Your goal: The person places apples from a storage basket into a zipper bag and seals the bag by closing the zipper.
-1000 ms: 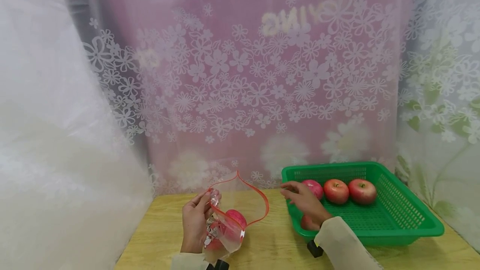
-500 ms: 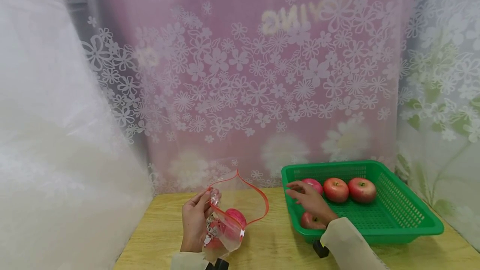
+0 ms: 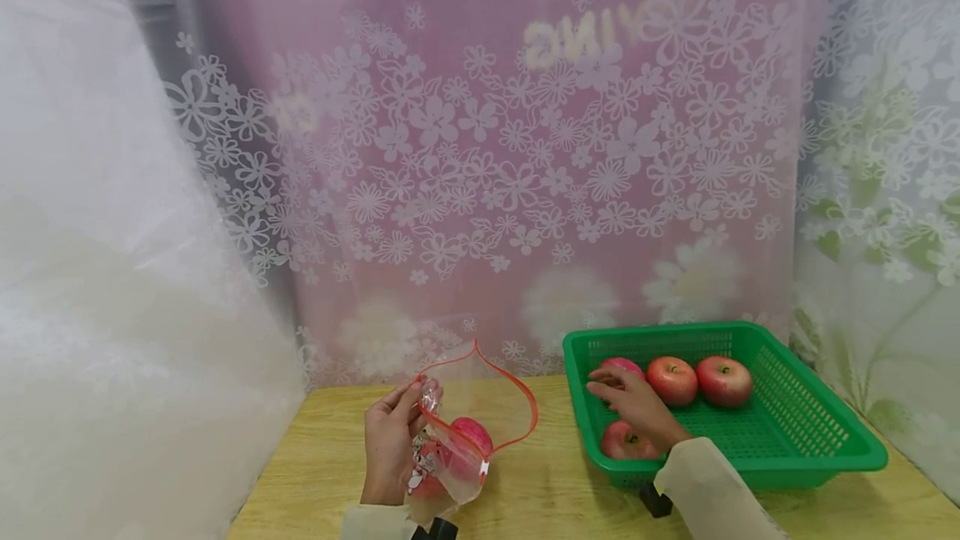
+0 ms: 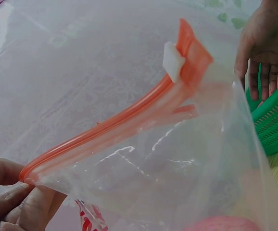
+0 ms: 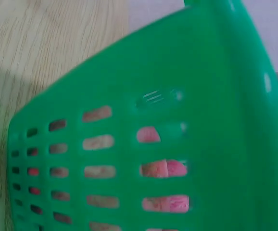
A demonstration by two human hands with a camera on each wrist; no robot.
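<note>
My left hand (image 3: 388, 448) pinches the edge of a clear zip bag (image 3: 463, 486) with an orange-red seal and a white slider (image 4: 173, 61). The bag's mouth gapes, and pinkish-red apples (image 3: 471, 433) show inside through the plastic. My right hand (image 3: 637, 408) is over the left side of a green plastic basket (image 3: 832, 440), its fingers extended and holding nothing. Below its palm lies one apple (image 3: 624, 442) at the front left. A pinker apple (image 3: 626, 367) by the fingertips is partly hidden. Through the basket wall slots, the right wrist view shows bits of red.
Two more red apples (image 3: 672, 382) sit side by side along the back of the basket. The wood-patterned table (image 3: 300, 473) runs under the bag and basket. Flowered plastic curtains (image 3: 480, 148) hang behind and on both sides.
My right hand has moved right from the basket's left rim to above its inside, uncovering more of the front apple. My left hand and the bag stay put.
</note>
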